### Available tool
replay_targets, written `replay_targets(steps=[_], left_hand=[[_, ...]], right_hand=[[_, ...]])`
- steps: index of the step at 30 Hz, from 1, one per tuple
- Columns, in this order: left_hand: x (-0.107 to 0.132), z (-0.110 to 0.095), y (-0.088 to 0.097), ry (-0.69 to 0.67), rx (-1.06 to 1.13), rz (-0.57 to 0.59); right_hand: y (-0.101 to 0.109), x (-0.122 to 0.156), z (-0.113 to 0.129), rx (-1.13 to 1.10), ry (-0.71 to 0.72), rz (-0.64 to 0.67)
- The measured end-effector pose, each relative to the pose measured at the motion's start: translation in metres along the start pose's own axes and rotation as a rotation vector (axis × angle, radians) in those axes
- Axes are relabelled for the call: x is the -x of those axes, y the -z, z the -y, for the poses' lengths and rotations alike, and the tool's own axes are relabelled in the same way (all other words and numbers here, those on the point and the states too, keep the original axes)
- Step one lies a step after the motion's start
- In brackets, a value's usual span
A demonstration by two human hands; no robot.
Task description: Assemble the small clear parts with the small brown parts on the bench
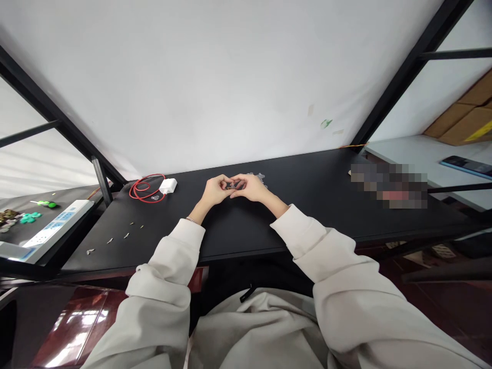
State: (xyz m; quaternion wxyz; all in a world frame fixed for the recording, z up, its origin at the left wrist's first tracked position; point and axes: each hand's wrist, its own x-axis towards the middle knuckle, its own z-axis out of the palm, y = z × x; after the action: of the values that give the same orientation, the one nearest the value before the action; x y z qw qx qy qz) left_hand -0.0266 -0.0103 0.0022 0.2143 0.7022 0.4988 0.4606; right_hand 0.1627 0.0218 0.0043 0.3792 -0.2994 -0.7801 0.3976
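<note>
Both hands meet over the middle of the black table [307,205]. My left hand [215,190] and my right hand [251,188] have their fingers pinched together on a small dark part [231,186] held between them. It is too small to name. A few clear small pieces [260,177] lie on the table just behind my right hand.
A coiled red cable [144,188] with a white charger [168,185] lies at the back left. Several tiny parts [126,235] are scattered near the left front edge. A white power strip [57,225] and green pieces [31,217] sit on the left bench. A phone [467,165] lies far right.
</note>
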Motion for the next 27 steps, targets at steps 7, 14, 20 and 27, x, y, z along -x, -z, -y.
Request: replay_targets(steps=[7,14,20,27], left_hand=[[0.0003,-0.0021,-0.0002,0.045,0.023,-0.014],[0.0009,-0.0038,-0.0016,0.068,0.056,-0.013],[-0.0002,-0.0019,-0.0037,0.073,0.101,-0.017],[-0.0005,-0.0044,-0.0049,0.074,0.117,-0.008]], right_hand=[[0.0006,0.002,0.0045,0.196,0.044,0.003],[-0.0012,0.0022,0.0054,0.262,0.083,-0.01],[-0.0015,0.0028,0.0052,0.226,0.091,-0.039],[-0.0028,0.0022,0.0022,0.225,0.077,-0.059]])
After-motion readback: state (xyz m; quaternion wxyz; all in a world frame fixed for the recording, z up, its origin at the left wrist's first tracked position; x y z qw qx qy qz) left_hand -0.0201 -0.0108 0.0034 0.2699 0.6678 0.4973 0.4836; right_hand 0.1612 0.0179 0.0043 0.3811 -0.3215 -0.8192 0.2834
